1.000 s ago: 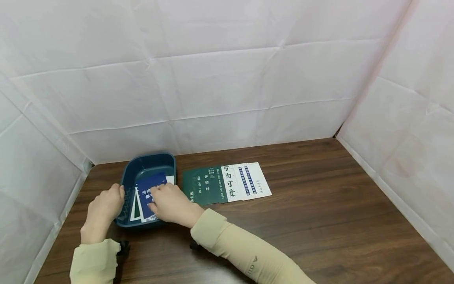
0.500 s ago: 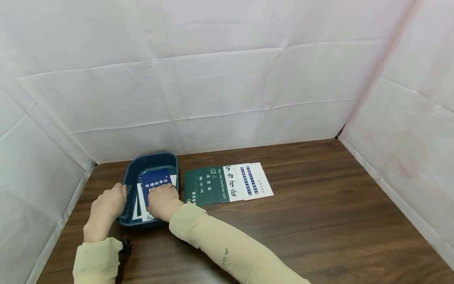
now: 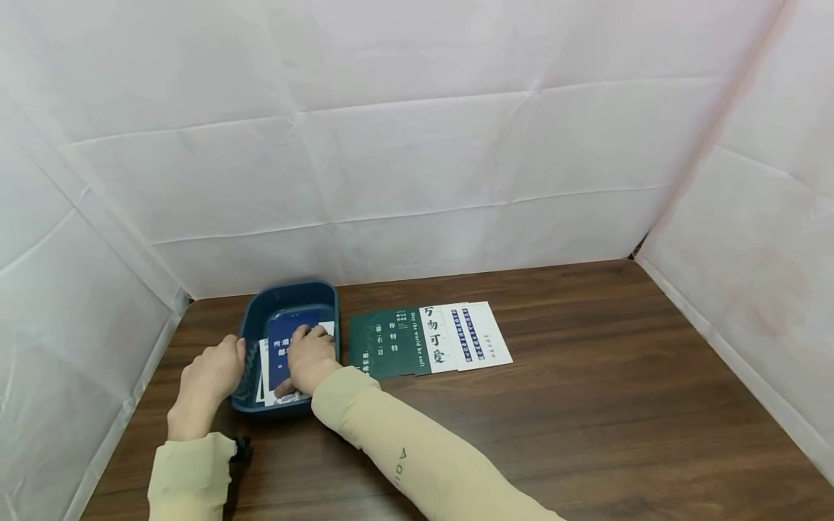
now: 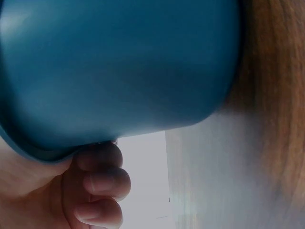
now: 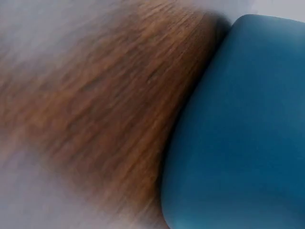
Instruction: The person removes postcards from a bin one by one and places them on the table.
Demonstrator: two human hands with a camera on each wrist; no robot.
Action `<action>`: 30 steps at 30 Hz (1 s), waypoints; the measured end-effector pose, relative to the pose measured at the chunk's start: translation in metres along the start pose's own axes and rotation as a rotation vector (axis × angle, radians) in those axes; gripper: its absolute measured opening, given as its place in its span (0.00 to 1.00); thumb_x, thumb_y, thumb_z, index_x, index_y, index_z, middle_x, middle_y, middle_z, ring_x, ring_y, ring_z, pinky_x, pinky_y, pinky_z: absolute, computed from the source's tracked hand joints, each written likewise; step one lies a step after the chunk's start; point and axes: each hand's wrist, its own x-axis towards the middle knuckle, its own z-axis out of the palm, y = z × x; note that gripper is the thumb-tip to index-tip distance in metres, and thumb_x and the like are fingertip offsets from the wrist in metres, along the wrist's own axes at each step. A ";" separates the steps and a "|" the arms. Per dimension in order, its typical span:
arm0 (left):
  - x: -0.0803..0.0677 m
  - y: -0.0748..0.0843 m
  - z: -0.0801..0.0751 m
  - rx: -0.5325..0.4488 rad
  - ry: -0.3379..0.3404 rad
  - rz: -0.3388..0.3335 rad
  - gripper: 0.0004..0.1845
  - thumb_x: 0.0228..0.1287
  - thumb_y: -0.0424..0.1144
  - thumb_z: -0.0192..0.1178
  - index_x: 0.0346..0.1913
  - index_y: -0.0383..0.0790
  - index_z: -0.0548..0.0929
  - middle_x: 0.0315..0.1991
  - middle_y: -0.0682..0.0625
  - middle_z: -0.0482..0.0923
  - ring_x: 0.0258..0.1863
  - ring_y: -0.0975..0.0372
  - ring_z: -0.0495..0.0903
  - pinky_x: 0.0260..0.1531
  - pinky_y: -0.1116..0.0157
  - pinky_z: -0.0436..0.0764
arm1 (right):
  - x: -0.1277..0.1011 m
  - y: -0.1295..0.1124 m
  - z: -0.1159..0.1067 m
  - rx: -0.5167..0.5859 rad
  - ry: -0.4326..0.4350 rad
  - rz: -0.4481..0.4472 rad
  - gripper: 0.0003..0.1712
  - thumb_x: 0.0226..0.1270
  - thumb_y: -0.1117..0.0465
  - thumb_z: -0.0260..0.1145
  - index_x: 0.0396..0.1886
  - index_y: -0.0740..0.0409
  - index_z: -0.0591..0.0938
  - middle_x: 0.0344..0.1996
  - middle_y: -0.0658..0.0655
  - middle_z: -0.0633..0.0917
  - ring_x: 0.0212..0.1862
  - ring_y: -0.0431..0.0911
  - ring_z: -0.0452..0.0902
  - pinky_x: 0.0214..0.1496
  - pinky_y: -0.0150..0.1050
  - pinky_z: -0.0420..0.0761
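Note:
A dark blue plastic basin (image 3: 295, 286) stands at the table's back left. My left hand (image 3: 211, 378) grips its left rim; in the left wrist view, curled fingers (image 4: 104, 183) press under the rim against the outer wall. Inside the basin lies a blue card (image 3: 281, 347) with white characters, over white-edged cards. My right hand (image 3: 314, 359) rests over the blue card's right part, thumb spread apart from the fingers, hiding part of it. In the right wrist view only the basin's outer wall (image 5: 238, 129) and table show; that hand is out of sight there.
Right of the basin lies an overlapping row of cards: green cards (image 3: 371, 339), a white card with large black characters (image 3: 435, 336), and a white card with blue strips (image 3: 485, 333). The brown wooden table (image 3: 586, 391) is bounded by white sheet walls (image 3: 417, 145).
My right hand has shifted over the cards, its fingers spreading out. The cards in the basin lie straighter, and the green one beneath is now mostly covered. My left hand keeps its hold.

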 end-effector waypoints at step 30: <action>-0.001 0.004 -0.003 -0.009 -0.020 -0.017 0.23 0.80 0.42 0.33 0.50 0.22 0.70 0.41 0.23 0.76 0.40 0.32 0.77 0.34 0.39 0.75 | 0.017 0.002 -0.004 0.734 0.084 0.208 0.50 0.49 0.43 0.78 0.66 0.59 0.66 0.58 0.61 0.75 0.52 0.51 0.79 0.50 0.43 0.80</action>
